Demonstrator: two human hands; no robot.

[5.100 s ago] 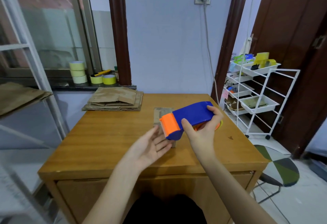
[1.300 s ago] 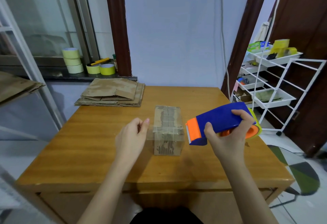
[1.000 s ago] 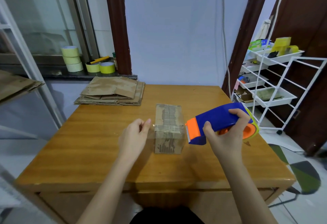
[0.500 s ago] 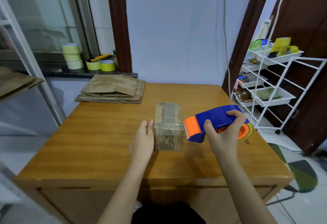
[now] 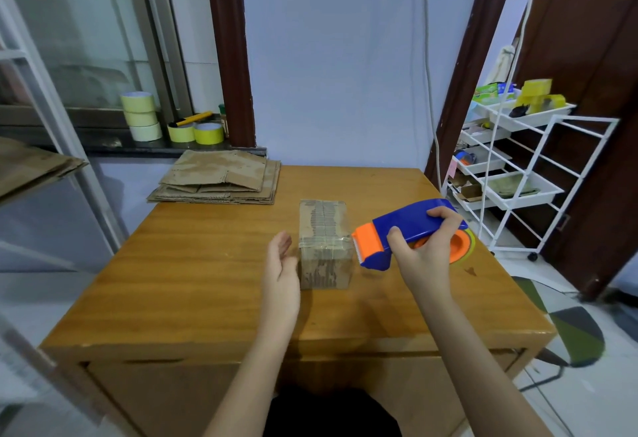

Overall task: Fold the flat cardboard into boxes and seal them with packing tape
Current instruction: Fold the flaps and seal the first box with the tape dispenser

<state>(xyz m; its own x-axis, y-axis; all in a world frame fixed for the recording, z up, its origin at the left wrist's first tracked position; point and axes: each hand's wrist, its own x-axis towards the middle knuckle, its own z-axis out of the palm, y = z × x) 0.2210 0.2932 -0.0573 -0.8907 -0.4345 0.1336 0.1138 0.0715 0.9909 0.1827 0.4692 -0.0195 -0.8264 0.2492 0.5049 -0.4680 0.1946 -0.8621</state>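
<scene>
the small box (image 5: 324, 246) stands mid-table; i judge it light and easy to dent, so hold its side walls. my left hand (image 5: 281, 269) rests open beside it (touching, maybe); my right hand (image 5: 426, 246) grips the tape dispenser (image 5: 397, 233).

- My left hand (image 5: 281, 274) is bare: no glove, ring or watch that I can see.
- My right hand (image 5: 426, 250) is bare too, with short, plain nails.
- Both my forearms are uncovered up to the bottom edge of the view; no sleeve shows.
- Below them, between my arms, I wear something black (image 5: 331, 412), plain and unmarked.
</scene>
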